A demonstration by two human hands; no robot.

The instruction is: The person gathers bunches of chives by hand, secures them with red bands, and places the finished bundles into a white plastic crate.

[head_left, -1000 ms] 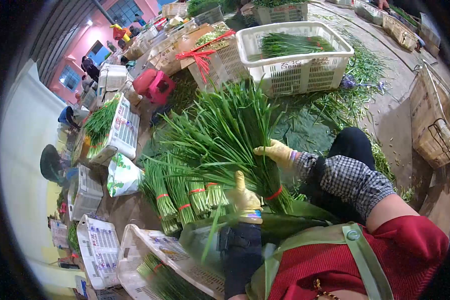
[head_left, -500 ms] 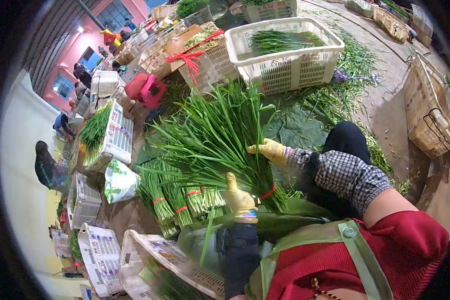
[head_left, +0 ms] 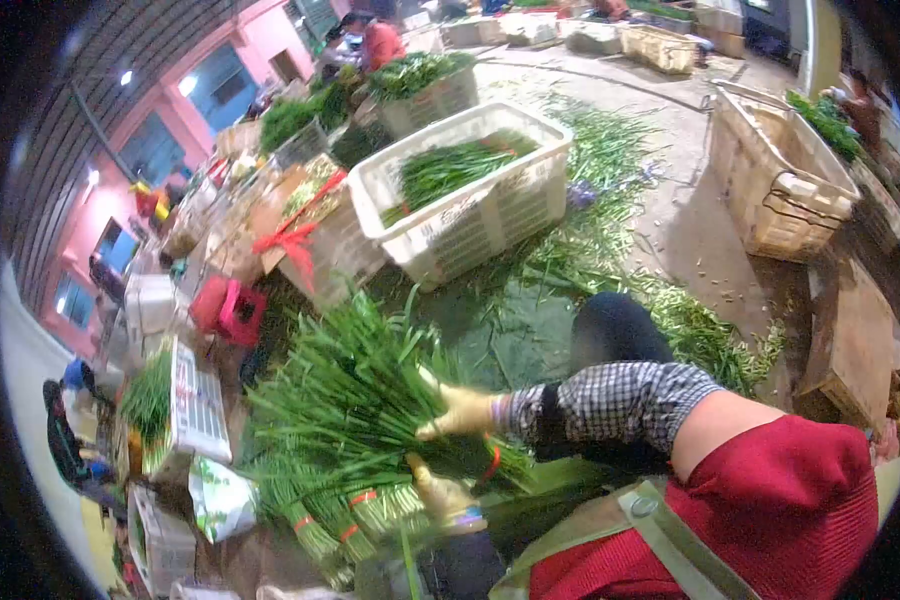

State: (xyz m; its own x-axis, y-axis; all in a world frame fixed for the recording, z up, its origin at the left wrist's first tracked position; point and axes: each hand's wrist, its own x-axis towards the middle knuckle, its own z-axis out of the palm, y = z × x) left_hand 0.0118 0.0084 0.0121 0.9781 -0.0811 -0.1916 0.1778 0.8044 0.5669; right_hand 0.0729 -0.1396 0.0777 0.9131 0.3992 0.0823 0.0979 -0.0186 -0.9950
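Observation:
A big bundle of long green chives [head_left: 355, 400] tied with a red band [head_left: 493, 462] is held in front of me, leaves fanning up and to the left. My right hand [head_left: 460, 412], in a yellow glove with a checked sleeve, grips across the bundle just above the band. My left hand [head_left: 440, 495], also in a yellow glove, holds the bundle from below near the stalk end. Under it lie several smaller tied chive bundles [head_left: 355, 508] with red bands.
A white crate [head_left: 470, 215] of greens stands ahead, a box with a red ribbon [head_left: 295, 240] and a red stool [head_left: 230, 308] to its left. A wicker basket [head_left: 780, 190] sits right. Loose green trimmings [head_left: 610, 230] litter the floor. People [head_left: 65, 440] crouch far left.
The view has swung up and right, so the bundle and both hands sit lower and further left in the picture. Both hands still hold the bundle.

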